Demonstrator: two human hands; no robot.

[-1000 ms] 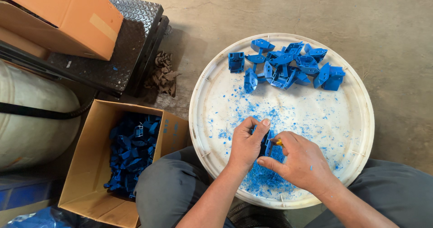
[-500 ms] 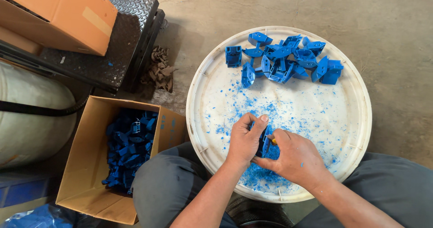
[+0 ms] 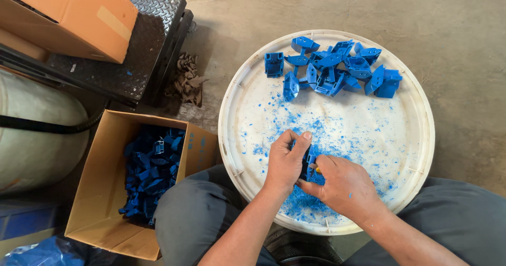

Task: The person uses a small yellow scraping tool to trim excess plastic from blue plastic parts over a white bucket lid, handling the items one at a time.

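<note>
My left hand (image 3: 285, 162) grips a small blue plastic part (image 3: 308, 163) over the near side of a round white tray (image 3: 237, 92). My right hand (image 3: 344, 186) is closed around a tool with a yellow bit showing, pressed against that part. Blue shavings (image 3: 305, 197) lie scattered and heaped on the tray beneath both hands. A pile of several blue plastic parts (image 3: 337, 71) sits at the tray's far edge.
An open cardboard box (image 3: 100, 197) holding several blue parts (image 3: 150, 171) stands to the left of my knee. Beyond it are a metal tread-plate platform (image 3: 137, 45) with an orange carton (image 3: 74, 13), a crumpled rag (image 3: 187, 79), and a pale drum (image 3: 37, 134).
The view has shifted slightly. Both hands stay together on the blue part, with only small movements of the fingers.
</note>
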